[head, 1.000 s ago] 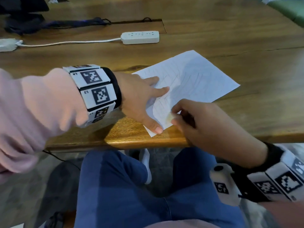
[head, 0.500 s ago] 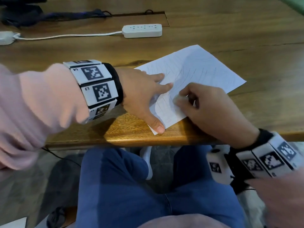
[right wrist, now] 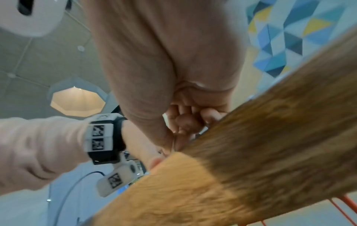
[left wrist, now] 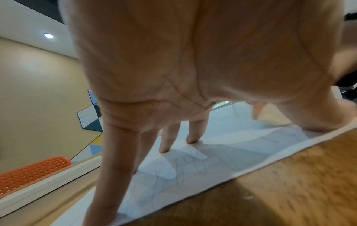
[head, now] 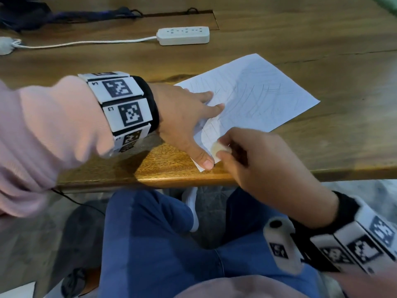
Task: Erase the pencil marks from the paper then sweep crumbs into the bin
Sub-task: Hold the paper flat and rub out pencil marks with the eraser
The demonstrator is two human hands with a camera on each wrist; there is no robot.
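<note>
A white paper (head: 257, 97) with grey pencil scribbles lies near the front edge of the wooden table (head: 322, 61). My left hand (head: 189, 117) presses flat on the paper's left part, fingers spread and straight, thumb at the near corner. In the left wrist view the fingertips (left wrist: 191, 139) rest on the scribbled paper (left wrist: 222, 152). My right hand (head: 242, 155) pinches a small pale eraser (head: 217, 148) and holds it against the paper's near corner, right beside the left thumb. In the right wrist view the curled fingers (right wrist: 185, 120) are blurred and the eraser is hidden.
A white power strip (head: 183, 35) with its cable lies at the back of the table. Dark fabric (head: 64, 17) sits at the far left. The table's front edge (head: 171, 181) runs just below the hands, with my blue trousers (head: 161, 244) under it. No bin is in view.
The right hand with the eraser went up the paper, then came back down to the near corner beside the left thumb. The left hand has kept pressing the paper.
</note>
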